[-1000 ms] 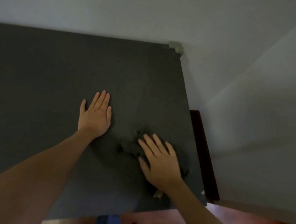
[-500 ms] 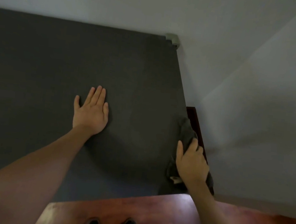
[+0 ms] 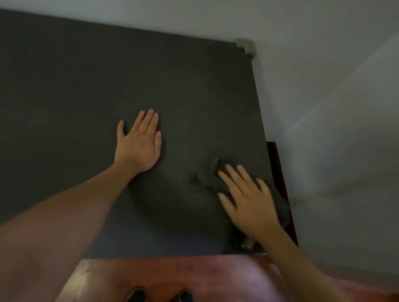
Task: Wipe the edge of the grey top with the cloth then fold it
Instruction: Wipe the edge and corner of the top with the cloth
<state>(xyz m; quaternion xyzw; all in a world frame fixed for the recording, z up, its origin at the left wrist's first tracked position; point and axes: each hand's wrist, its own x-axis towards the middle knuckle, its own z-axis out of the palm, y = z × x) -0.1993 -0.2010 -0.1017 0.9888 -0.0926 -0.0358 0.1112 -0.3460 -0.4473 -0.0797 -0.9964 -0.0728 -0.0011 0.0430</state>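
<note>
Here, right hand flat on cloth

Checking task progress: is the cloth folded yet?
Not folded. The cloth lies bunched and wrinkled on the grey top under the flat right hand.

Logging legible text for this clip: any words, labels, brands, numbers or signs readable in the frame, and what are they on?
None can be read.
The small pale tag on the dark grey cloth under the right hand: too small and blurred to show any print.
The matte dark grey top, the flat left hand, the white walls, the reddish floor and the dark shoes: no markings visible.
</note>
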